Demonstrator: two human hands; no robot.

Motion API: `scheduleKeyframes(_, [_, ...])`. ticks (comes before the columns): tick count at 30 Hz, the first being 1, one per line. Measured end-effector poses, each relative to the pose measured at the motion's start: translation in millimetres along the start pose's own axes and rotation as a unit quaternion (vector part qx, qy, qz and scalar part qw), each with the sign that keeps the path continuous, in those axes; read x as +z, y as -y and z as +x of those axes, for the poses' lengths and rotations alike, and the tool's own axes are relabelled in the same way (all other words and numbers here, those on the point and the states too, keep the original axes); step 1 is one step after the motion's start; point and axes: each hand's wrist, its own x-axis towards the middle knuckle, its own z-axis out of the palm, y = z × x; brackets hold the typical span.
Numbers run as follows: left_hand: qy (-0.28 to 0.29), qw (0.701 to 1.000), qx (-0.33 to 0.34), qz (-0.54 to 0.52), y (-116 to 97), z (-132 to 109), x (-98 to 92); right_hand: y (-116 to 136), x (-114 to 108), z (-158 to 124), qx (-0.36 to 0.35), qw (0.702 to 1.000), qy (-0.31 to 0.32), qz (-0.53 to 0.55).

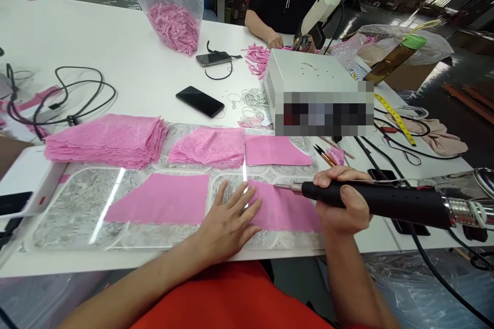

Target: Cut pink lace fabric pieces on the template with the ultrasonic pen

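My left hand (231, 218) lies flat with fingers spread, its fingertips on the left edge of a pink fabric piece (283, 213). In my right hand (345, 200) is a thick black-handled corded tool (378, 203), held level. Its thin metal tip points left, at or just above the top of that fabric; contact cannot be made out. Another flat pink fabric piece (165, 198) lies left of my left hand. Behind them are a tall stack of pink lace pieces (106, 141), a smaller lace pile (212, 146) and a flat pink piece (274, 150).
A grey-white box-shaped machine (316, 72) stands behind the fabric. A black phone (199, 101) and cables (65, 97) lie on the table. Pencils (324, 156) are near my right hand. A co-worker (287, 0) sits opposite. A bag of pink strips (173, 20) stands at the back.
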Motion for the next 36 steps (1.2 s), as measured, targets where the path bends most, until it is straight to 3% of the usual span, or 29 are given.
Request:
scheduleKeyframes(9, [-0.003,1.0,-0.003,0.002,-1.5,-3.9,-3.0,0.4,2.0,0.0,0.001,1.0,0.008,-0.003])
scheduleKeyframes(21, [0.035,0.996,0.038,-0.073,-0.9,-33.0,-20.3,0.1,27.9,-10.7,0.023,0.999,0.025,0.017])
scheduleKeyframes(31, [0.04,0.994,0.039,-0.089,0.7,-33.6,-18.5,-0.3,21.4,-2.2,-0.009,0.999,-0.031,-0.012])
scheduleKeyframes(36, [0.046,0.994,0.037,-0.088,0.4,-33.3,-19.1,0.8,20.4,-5.1,0.003,1.0,-0.018,-0.009])
